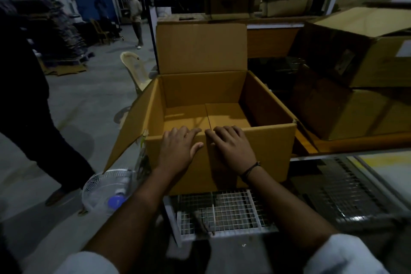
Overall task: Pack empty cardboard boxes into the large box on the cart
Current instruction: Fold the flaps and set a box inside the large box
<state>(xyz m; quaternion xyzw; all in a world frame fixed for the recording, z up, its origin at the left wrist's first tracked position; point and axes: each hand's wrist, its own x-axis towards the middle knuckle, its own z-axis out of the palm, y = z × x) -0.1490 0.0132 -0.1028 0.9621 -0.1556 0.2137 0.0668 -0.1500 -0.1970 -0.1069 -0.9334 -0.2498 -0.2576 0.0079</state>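
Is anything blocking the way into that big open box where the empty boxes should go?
Nothing visible does. The large box stands open on top, flaps turned back, its floor bare. Only the left hand and right hand rest on its near rim.

Left hand [178,147] and right hand [231,147] on open large box [266,151] near wall.
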